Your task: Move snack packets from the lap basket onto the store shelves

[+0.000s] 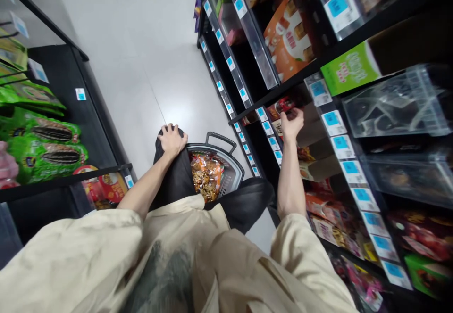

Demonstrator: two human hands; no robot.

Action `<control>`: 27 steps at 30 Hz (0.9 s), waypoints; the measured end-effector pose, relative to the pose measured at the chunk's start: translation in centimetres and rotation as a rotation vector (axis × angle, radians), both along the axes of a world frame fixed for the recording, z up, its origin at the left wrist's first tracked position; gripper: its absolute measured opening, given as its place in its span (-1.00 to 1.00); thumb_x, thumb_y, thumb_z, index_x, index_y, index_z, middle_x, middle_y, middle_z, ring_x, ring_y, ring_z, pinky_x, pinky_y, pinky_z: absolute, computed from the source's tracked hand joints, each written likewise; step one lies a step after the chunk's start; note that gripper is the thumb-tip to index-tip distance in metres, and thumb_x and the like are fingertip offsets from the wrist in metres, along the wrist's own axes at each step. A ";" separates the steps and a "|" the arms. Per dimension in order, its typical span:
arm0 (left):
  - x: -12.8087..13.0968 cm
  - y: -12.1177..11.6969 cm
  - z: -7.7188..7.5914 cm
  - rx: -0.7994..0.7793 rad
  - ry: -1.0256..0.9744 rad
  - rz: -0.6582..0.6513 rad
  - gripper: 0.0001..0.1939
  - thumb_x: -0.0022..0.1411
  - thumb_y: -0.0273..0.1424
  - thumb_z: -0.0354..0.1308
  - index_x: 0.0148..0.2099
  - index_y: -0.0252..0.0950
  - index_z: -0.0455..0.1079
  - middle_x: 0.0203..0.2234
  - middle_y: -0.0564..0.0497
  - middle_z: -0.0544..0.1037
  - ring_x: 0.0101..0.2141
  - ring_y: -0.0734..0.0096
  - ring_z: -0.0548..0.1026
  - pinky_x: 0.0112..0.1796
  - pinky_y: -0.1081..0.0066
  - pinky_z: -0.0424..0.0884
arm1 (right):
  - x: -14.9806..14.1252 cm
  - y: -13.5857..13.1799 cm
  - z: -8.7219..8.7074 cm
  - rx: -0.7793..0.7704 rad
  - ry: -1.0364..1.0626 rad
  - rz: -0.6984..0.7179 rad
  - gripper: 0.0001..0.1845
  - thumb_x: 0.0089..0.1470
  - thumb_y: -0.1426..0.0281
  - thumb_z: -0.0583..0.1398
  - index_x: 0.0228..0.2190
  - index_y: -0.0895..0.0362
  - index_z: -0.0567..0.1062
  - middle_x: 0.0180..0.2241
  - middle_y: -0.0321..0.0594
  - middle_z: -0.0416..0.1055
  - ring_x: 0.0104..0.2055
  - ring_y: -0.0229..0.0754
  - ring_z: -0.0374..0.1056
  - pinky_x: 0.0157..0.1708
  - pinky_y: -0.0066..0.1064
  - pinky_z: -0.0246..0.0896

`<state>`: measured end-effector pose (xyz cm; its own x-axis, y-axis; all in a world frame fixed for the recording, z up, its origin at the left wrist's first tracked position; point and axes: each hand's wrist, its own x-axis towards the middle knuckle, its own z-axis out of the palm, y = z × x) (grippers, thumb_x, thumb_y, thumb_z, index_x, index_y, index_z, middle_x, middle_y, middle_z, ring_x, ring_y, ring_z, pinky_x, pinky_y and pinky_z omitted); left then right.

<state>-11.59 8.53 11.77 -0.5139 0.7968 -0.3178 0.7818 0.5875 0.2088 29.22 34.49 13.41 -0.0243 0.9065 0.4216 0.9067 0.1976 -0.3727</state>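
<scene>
My left hand (172, 139) rests on my bent knee in black trousers, its fingers spread and holding nothing. My right hand (292, 124) reaches into a shelf compartment on the right, its fingers bent round the edge of a dark red snack packet (286, 104). Shadow partly hides the fingertips there. Between my knees stands a grey shopping basket (231, 174) with a raised dark handle (222, 138). Inside it lie several clear, shiny snack packets (207, 176) with orange and brown contents.
Black shelving (255, 110) with blue-and-white price tags and clear bins lines the right side. An orange box (290, 39) and a green box (350, 70) stand on it. Green bags (53, 134) fill the left rack. Pale floor (141, 44) runs between.
</scene>
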 end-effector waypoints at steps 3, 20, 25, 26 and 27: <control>0.0 -0.1 -0.2 -0.008 0.014 -0.011 -0.42 0.33 -0.16 -0.08 0.30 -0.32 0.25 0.28 -0.33 0.21 0.24 -0.29 0.04 0.04 -0.10 0.21 | -1.6 -6.5 0.3 0.081 0.154 0.000 -0.56 0.18 0.25 0.22 0.03 0.23 0.42 -0.01 0.07 0.44 -0.01 -0.07 0.39 0.00 -0.18 0.29; 0.2 -0.5 -0.1 0.013 0.089 -0.051 -0.44 0.35 -0.16 -0.11 0.27 -0.33 0.27 0.26 -0.34 0.23 0.18 -0.19 0.11 0.00 -0.05 0.30 | -14.8 -35.4 -15.8 -1.054 0.246 0.410 -0.36 -0.25 0.39 0.48 -0.05 0.09 0.49 0.08 -0.04 0.39 0.18 0.03 0.18 0.23 -0.15 0.02; 0.2 -0.3 0.2 0.031 0.104 -0.039 -0.44 0.34 -0.15 -0.09 0.25 -0.32 0.29 0.24 -0.31 0.26 0.17 -0.16 0.14 0.00 -0.03 0.32 | -14.9 -34.9 -16.4 -1.031 0.092 0.380 -0.43 -0.19 0.50 0.44 -0.08 0.08 0.51 0.09 0.00 0.39 0.19 0.07 0.18 0.23 -0.12 -0.01; 0.2 -0.2 0.3 0.031 0.106 -0.036 -0.44 0.33 -0.14 -0.09 0.25 -0.32 0.30 0.24 -0.31 0.27 0.17 -0.15 0.15 0.00 -0.03 0.32 | -14.9 -34.6 -16.4 -1.039 0.150 0.337 -0.52 -0.19 0.50 0.45 -0.16 0.08 0.53 0.03 -0.02 0.43 0.17 0.07 0.21 0.20 -0.14 0.02; 0.2 -0.2 0.4 0.031 0.104 -0.036 -0.44 0.33 -0.14 -0.09 0.25 -0.32 0.30 0.23 -0.31 0.28 0.17 -0.15 0.16 0.00 -0.02 0.33 | -14.8 -34.5 -16.4 -1.043 0.241 0.293 -0.62 -0.20 0.48 0.45 -0.27 0.08 0.54 -0.05 -0.05 0.48 0.12 0.06 0.25 0.17 -0.18 0.06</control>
